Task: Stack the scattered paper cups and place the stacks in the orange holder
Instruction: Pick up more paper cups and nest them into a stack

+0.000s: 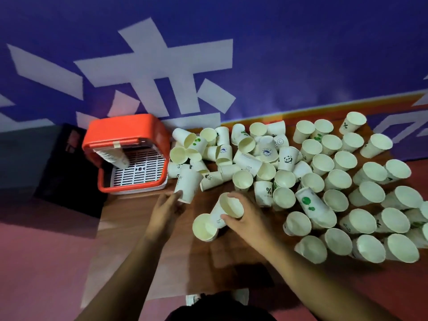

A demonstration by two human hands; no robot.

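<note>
**Entry 1.** White paper cup with a small dark print on its wall [228,210]. It was held in the right hand [245,218], thumb on the near wall and fingers curled over the far rim. It was tilted, mouth towards the camera, with its base aimed at a plain white paper cup [205,227] standing upright just beside it. The tilt probably served to line the base up for nesting. Whether the two touched could not be told.

**Entry 2.** Tall white paper cup [187,184], leaning, mouth towards the person. The left hand [166,209] reached to its rim, but blur hid whether it pinched or only touched. This was likely the next cup for the stack.

**Entry 3.** Scattered white paper cups [335,181].
- Those on the right stood mostly upright.
- Those in the middle, next to the holder, lay tumbled on their sides.
- Some bore green blots, a panda or a percent sign.
- Nearly all were unstacked, so most of the task remained.

**Entry 4.** Orange square plastic holder [129,126], at the far left of the worktop.
- A white slotted tray [139,170] lay in its bottom.
- One stack of nested cups [113,157] lay slanted inside.
- It sat close beside the pile, presumably to keep the carry short.

**Entry 5.** Brown wooden worktop [185,262], carrying everything listed above. A blue banner with white characters [278,54] hung behind it.
</note>
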